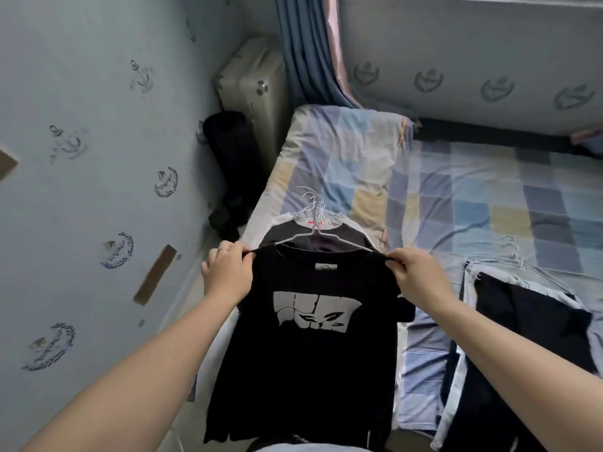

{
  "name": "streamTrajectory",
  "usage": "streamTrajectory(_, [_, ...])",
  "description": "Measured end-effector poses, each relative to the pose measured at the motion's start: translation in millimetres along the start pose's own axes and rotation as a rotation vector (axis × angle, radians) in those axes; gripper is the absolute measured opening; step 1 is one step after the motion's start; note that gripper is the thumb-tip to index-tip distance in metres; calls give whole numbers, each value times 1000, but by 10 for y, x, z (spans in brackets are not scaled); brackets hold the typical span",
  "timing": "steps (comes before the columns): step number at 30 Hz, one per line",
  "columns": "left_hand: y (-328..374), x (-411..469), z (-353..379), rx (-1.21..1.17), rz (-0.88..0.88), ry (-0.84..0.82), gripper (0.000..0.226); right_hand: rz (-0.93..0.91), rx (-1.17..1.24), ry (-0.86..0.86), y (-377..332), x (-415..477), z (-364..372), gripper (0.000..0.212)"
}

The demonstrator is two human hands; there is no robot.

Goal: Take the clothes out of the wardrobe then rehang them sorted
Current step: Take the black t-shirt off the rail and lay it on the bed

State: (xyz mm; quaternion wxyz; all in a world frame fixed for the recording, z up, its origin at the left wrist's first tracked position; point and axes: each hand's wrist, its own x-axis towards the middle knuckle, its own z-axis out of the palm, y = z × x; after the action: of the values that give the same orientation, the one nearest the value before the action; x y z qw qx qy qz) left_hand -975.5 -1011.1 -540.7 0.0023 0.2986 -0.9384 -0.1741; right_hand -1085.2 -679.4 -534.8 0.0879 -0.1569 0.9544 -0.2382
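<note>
Black short-sleeved T-shirt (310, 353), white blocky face print on the chest. Checked bed sheet (473, 197): patchwork squares of pale blue, navy, yellow, grey. Pale blue wallpaper (81, 93) dotted with dark blue wreath emblems. Blue pleated curtain (303, 60), pink edge. Beige hard suitcase (251, 83). White wire hangers (313, 208).

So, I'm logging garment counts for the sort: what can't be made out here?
Head view:
Garments under the black printed T-shirt: covered by it, count unclear.
Right clothes pile: cut off by the bottom edge.
Collar label: too small to read.
Wardrobe: outside the frame.
</note>
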Motion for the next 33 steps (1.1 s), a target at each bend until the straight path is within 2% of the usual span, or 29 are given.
streamTrajectory(4, [-94,460,468,37,-14,-66,21,125,-176,33,58,335,444,16])
streamTrajectory(8, [-139,903,937,-68,-49,-145,18,237,-196,-28,155,691,835,23])
streamTrajectory(13, [-159,1345,1472,-213,-121,-188,17,355,23,-104,341,1028,1295,26])
streamTrajectory(15, [-173,1436,1634,-303,-139,-225,22,352,143,-164,395,1101,1431,39])
streamTrajectory(17, [-186,1458,1755,-394,-81,-296,38,344,264,-279,385,1105,1497,59])
streamTrajectory(19, [-163,1414,1795,-444,-38,-374,52,339,322,-319,329,1072,1533,69])
streamTrajectory(22, [-114,1290,1774,-398,-16,-448,60,319,311,-262,194,989,1533,70])
streamTrajectory(27, [39,959,1566,-209,78,-538,66,414,126,-309,-96,731,1403,67])
streamTrajectory(33, [352,555,1238,-111,136,-583,70,517,150,-234,-321,385,1101,68])
